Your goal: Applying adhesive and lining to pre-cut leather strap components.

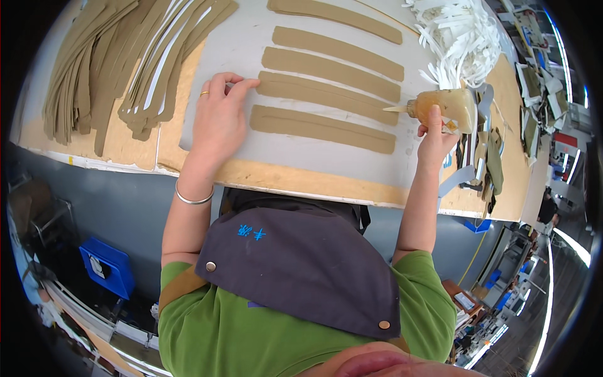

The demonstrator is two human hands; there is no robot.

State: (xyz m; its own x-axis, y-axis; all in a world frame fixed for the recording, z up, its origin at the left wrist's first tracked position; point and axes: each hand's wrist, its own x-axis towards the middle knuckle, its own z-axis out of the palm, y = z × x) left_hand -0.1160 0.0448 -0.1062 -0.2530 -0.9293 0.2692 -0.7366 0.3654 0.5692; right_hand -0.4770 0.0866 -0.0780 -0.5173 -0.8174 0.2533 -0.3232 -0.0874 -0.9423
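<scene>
Several tan fabric-like strips lie in spaced rows on a grey board [213, 151]. My left hand [220, 113] rests at their left ends, fingers bent and apart. Its outstretched tip touches the end of the second-nearest strip [314, 91]. In my right hand [434, 135] is a squeeze bottle [446, 108] of amber, glue-like liquid, lying on its side. Its pointed nozzle [394, 109] reaches over that same strip's right end; whether it touches cannot be told. Thin dark lines run along this strip and the nearest strip [320, 129].
Bundles of tan strips [81, 75] cover the table's left side, some mixed with white strips [157, 56]. White ribbon-like strips [455, 38] are heaped at the far right. Grey and olive scraps [490, 157] hang near the right front edge. Below left is a blue bin [107, 267].
</scene>
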